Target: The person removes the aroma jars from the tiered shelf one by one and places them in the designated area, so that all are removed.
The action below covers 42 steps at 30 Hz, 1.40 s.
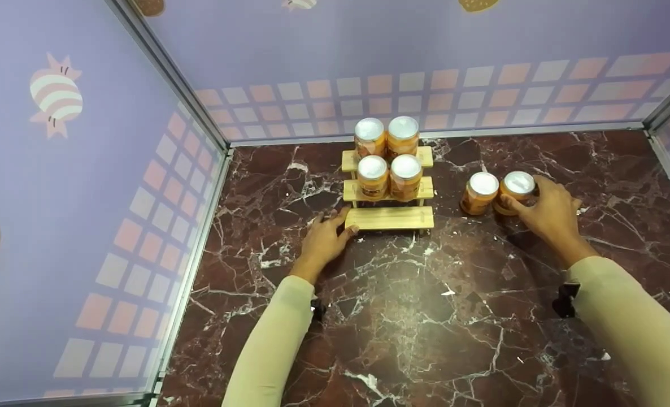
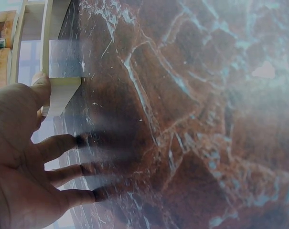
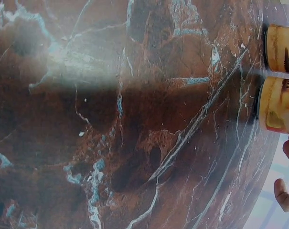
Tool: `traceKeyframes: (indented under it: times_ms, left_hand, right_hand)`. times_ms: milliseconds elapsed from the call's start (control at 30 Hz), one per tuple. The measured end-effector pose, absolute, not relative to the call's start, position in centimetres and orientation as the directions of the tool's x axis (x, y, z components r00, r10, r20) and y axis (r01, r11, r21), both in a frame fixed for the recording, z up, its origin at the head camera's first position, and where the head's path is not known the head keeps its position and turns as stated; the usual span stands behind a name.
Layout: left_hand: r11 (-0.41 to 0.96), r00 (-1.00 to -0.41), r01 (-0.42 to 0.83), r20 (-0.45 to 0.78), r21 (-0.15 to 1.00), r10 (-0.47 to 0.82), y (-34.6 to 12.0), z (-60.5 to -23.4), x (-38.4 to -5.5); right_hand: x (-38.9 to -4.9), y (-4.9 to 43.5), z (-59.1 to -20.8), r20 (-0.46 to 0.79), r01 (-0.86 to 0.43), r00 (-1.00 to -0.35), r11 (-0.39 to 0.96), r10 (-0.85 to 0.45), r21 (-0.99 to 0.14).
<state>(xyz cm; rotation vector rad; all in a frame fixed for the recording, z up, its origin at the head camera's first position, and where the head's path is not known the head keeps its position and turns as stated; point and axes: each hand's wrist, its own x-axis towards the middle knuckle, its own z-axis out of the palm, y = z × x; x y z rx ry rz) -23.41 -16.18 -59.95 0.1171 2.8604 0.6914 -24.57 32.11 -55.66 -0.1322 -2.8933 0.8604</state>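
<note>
A small three-step wooden rack stands on the table. My left hand pinches the left end of its lowest step between thumb and forefinger; in the left wrist view the other fingers spread toward the tabletop. Two orange-labelled cans with silver lids stand side by side right of the rack: a left can and a right can. My right hand grips the right can, thumb in front and fingers at its far right side. The right wrist view shows that can at its edge.
Two similar cans stand on the rack's top step, including one at left; two more stand on its middle step, including one at right. The dark marbled table meets purple patterned panels behind and at the sides.
</note>
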Motion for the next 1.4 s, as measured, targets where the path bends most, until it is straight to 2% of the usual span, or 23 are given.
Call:
traceKeyframes:
  times_ms: [267,633,667,867,1067,1167,1300,1400]
  left_hand:
    - [0.882,-0.984,0.063,-0.119,0.467,0.133,-17.2,-64.3,-25.1]
    - [0.874,-0.981,0.022,-0.156,0.485,0.112,-17.0,-64.0,-25.1]
    - [0.879,-0.981,0.027,-0.155,0.475,0.114,-16.9,-63.0,-24.7]
    - [0.881,-0.982,0.027,-0.154,0.472,0.112,-16.7,-62.5,-24.5]
    - [0.883,-0.982,0.029,-0.151,0.469,0.112,-17.2,-64.4,-25.4]
    - [0.884,-0.984,0.030,-0.141,0.467,0.108,-16.8,-62.9,-24.6]
    - [0.877,-0.982,0.015,-0.160,0.480,0.104,-15.9,-59.1,-23.0]
    - [0.877,-0.980,0.010,-0.171,0.481,0.105,-15.7,-58.4,-22.7]
  right_hand:
    - [-24.7,32.0,-56.0,0.078,0.072,-0.987,0.822,0.140,-0.565]
    - [-24.7,32.2,-56.2,0.076,0.072,-0.987,0.811,0.142,-0.580]
    - [-24.7,32.2,-56.2,0.071,0.076,-0.987,0.811,0.143,-0.580]
    - [-24.8,32.3,-56.0,0.046,0.087,-0.989,0.813,0.138,-0.575]
    - [-24.5,32.3,-55.6,0.094,0.041,-0.989,0.813,0.117,-0.581]
    - [-24.4,32.4,-55.2,0.113,0.026,-0.987,0.820,0.110,-0.571]
    - [-24.4,32.6,-54.5,0.125,0.010,-0.988,0.834,0.095,-0.552]
    - [-24.4,32.6,-54.0,0.144,-0.011,-0.986,0.840,0.080,-0.542]
